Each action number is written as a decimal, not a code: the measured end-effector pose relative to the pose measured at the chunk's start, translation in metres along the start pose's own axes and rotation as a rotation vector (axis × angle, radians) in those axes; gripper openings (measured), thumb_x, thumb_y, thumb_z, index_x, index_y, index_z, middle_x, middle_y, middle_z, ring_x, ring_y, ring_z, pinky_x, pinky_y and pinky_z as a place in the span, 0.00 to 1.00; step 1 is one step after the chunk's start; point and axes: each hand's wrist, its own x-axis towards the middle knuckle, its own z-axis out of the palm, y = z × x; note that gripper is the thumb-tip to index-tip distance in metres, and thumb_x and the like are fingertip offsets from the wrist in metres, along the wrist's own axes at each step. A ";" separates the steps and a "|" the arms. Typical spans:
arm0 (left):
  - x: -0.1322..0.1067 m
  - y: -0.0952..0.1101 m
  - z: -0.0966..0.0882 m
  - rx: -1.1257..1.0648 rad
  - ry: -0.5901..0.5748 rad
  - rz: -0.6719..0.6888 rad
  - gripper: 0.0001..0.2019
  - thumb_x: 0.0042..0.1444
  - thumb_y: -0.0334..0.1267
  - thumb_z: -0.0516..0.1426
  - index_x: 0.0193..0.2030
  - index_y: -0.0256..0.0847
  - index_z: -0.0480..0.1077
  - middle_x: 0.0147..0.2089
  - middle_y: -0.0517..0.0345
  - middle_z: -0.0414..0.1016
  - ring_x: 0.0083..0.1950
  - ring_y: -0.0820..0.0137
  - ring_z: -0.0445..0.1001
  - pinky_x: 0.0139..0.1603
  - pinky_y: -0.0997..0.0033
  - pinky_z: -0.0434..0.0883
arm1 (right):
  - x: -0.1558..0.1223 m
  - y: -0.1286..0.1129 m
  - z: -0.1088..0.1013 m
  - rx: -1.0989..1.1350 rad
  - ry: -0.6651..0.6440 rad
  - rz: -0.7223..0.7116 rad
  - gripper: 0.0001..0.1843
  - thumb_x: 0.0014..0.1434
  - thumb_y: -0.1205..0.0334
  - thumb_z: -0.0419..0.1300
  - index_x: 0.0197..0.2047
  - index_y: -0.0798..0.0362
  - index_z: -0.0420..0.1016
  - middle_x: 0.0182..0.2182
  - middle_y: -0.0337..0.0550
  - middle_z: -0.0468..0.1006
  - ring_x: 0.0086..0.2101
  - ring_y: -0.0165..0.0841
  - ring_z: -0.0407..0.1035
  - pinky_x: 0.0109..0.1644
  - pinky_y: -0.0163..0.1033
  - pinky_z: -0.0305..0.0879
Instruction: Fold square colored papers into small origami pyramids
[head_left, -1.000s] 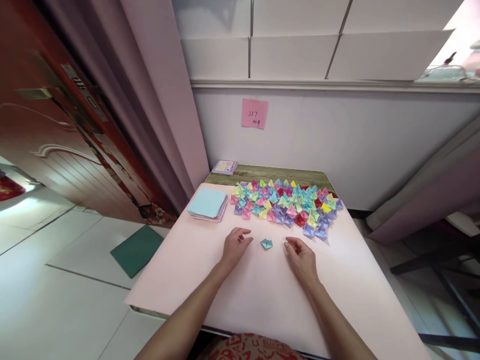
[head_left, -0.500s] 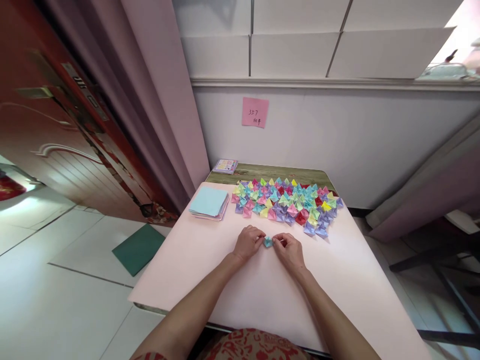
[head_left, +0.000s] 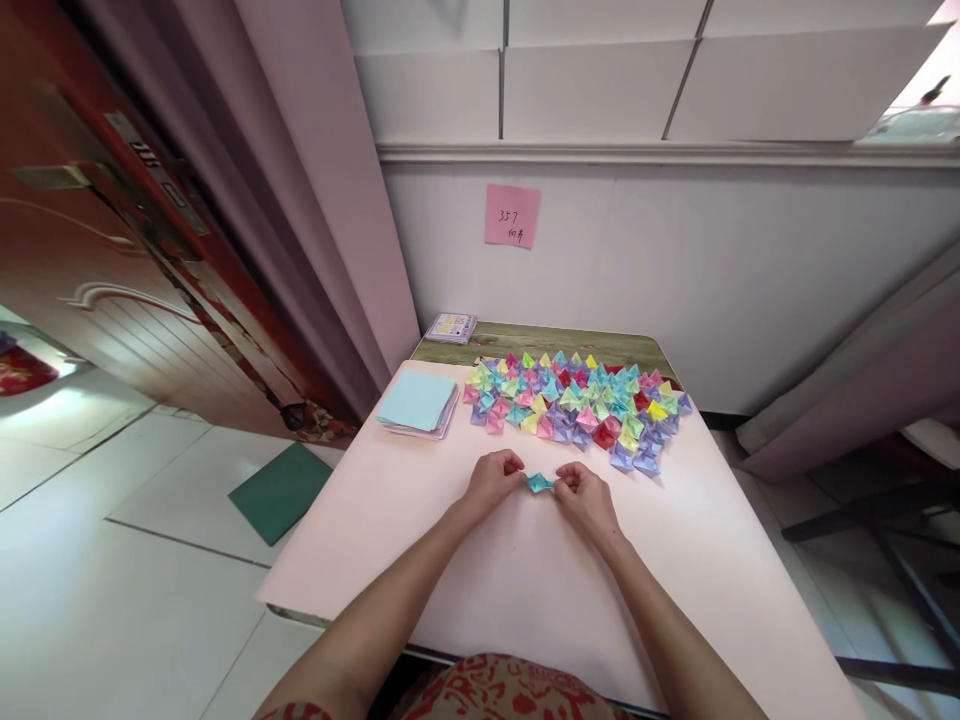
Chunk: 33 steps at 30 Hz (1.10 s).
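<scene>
Between my hands is a small folded paper piece (head_left: 538, 483) in teal, low over the pale pink table cover. My left hand (head_left: 491, 478) pinches its left corner, and my right hand (head_left: 589, 496) pinches the right corner. Beyond my hands, many folded paper pieces (head_left: 574, 400) in pink, yellow, green, blue, purple and red stand close together in rows. To the left lies a stack of square paper sheets (head_left: 417, 402), light blue on top.
The pink cover (head_left: 360, 540) lies over a wood-patterned table (head_left: 637, 350). A small printed pack (head_left: 452, 327) sits at the back left corner. On the wall hangs a pink note (head_left: 512, 215). A green mat (head_left: 281, 492) is on the floor at left, beside a red door (head_left: 135, 320).
My hands have moved slightly apart, and the teal paper piece now looks wider and more stretched between them. The view has shifted a little.
</scene>
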 end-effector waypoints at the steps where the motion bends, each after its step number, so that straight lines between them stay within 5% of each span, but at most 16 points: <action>1: 0.000 0.001 -0.001 0.003 -0.007 0.006 0.07 0.48 0.34 0.57 0.35 0.38 0.75 0.29 0.61 0.75 0.31 0.72 0.71 0.32 0.75 0.66 | 0.000 -0.001 0.000 -0.004 -0.007 -0.004 0.13 0.49 0.61 0.53 0.37 0.52 0.74 0.29 0.41 0.80 0.29 0.36 0.74 0.33 0.37 0.66; 9: 0.001 0.015 -0.002 0.130 -0.072 0.071 0.13 0.45 0.24 0.53 0.29 0.40 0.78 0.34 0.58 0.75 0.34 0.70 0.72 0.38 0.73 0.67 | 0.000 -0.010 0.000 -0.143 -0.042 -0.077 0.13 0.48 0.67 0.53 0.31 0.50 0.79 0.31 0.41 0.80 0.30 0.34 0.72 0.37 0.36 0.65; 21: -0.013 0.040 0.009 0.372 -0.109 -0.017 0.12 0.45 0.27 0.55 0.33 0.39 0.79 0.36 0.49 0.79 0.37 0.61 0.76 0.38 0.67 0.69 | -0.007 -0.025 -0.003 -0.424 -0.101 -0.134 0.15 0.49 0.72 0.55 0.32 0.50 0.82 0.32 0.43 0.81 0.34 0.36 0.73 0.37 0.35 0.62; 33: -0.020 0.047 0.012 0.508 -0.132 -0.015 0.09 0.52 0.32 0.54 0.34 0.38 0.76 0.39 0.47 0.75 0.40 0.58 0.74 0.38 0.65 0.67 | -0.015 -0.040 0.011 -0.659 -0.085 -0.071 0.12 0.56 0.62 0.54 0.33 0.54 0.79 0.34 0.51 0.79 0.33 0.38 0.73 0.34 0.37 0.58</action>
